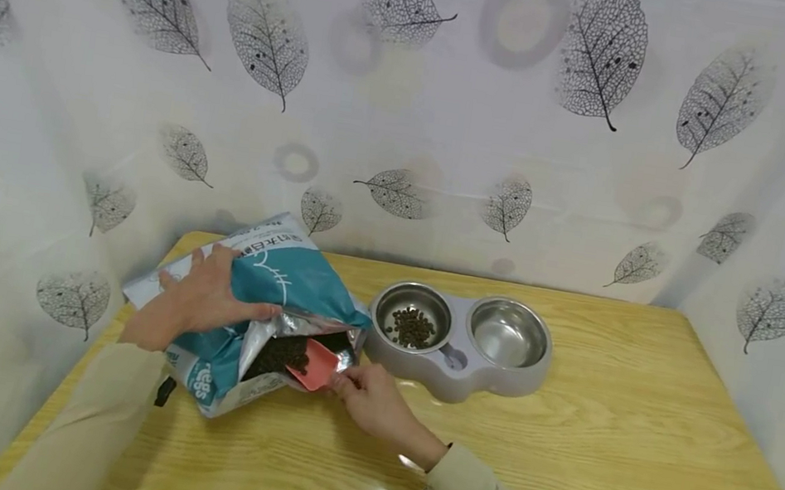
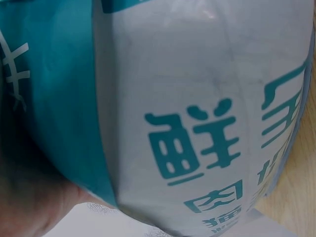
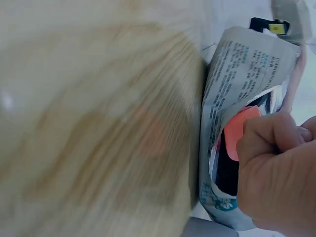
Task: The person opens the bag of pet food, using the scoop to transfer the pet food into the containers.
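My left hand (image 1: 200,297) rests spread on the side of a teal and white pet food bag (image 1: 297,278), its thumb stretched toward the torn mouth. The bag leans over, its mouth facing me and to the right. Dark brown kibble (image 1: 277,354) shows inside. With my right hand (image 1: 370,401) I grip the handle of a pink scoop (image 1: 317,364), whose bowl is in the bag's mouth against the kibble. Up close, the right wrist view shows curled fingers (image 3: 269,136) and the scoop within the bag's opening. The left wrist view is mostly filled by the bag's printed face (image 2: 163,98).
Right of the bag stands a grey double feeder (image 1: 452,379). Its left steel bowl holds a small heap of kibble (image 1: 413,327); the right steel bowl (image 1: 510,333) shows a bare bottom. A leaf-patterned sheet (image 1: 411,114) rises behind the wooden table (image 1: 606,442).
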Demonstrator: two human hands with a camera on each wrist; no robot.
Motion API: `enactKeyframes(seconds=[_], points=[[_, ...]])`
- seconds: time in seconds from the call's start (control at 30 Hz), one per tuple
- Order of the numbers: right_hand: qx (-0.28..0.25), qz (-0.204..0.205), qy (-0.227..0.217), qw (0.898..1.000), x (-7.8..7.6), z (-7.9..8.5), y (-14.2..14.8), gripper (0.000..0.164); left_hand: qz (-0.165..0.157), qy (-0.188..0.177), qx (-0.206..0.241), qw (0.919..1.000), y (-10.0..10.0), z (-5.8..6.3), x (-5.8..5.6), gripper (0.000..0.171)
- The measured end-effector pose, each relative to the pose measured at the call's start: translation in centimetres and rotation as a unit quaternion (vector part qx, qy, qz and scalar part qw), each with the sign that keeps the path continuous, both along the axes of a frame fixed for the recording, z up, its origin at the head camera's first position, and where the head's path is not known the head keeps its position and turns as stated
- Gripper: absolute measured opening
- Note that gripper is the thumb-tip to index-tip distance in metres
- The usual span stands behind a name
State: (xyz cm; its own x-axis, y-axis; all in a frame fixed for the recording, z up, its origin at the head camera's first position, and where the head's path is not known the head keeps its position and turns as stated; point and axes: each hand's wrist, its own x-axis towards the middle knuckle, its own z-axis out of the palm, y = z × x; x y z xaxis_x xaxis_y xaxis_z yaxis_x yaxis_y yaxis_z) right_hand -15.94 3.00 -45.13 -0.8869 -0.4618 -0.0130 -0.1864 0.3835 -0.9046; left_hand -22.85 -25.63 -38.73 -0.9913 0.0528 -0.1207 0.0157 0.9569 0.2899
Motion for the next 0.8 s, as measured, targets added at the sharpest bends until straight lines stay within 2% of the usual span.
enactKeyframes(seconds=[0.07,0.1,0.2,0.3,0.5,0.6,0.8], points=[[-0.055,0.001,-0.084,0.995,0.2,0.0,0.0,0.034,-0.001,-0.002,0.000,1.0000,0.1,0.1,0.1,0.132],[-0.083,-0.001,-0.128,0.988,0.2,-0.1,-0.1,0.037,-0.001,-0.003,-0.001,1.0000,0.1,0.1,0.1,0.133],[-0.146,-0.009,-0.235,0.961,0.3,-0.2,0.0,0.040,-0.001,-0.003,-0.002,1.0000,0.1,0.2,0.1,0.133],[-0.191,0.001,-0.298,0.935,0.2,-0.2,0.2,0.038,-0.001,-0.001,-0.001,1.0000,0.1,0.2,0.0,0.132],[-0.235,0.052,-0.345,0.907,0.0,-0.2,1.3,0.029,-0.001,-0.002,-0.003,1.0000,0.2,0.2,-0.1,0.133],[-0.244,0.064,-0.356,0.900,0.0,-0.2,1.9,0.028,0.000,-0.002,-0.003,1.0000,0.2,0.2,0.0,0.132],[-0.250,0.067,-0.366,0.894,0.0,0.3,3.4,0.030,-0.001,-0.006,0.001,1.0000,0.3,0.3,0.2,0.131]])
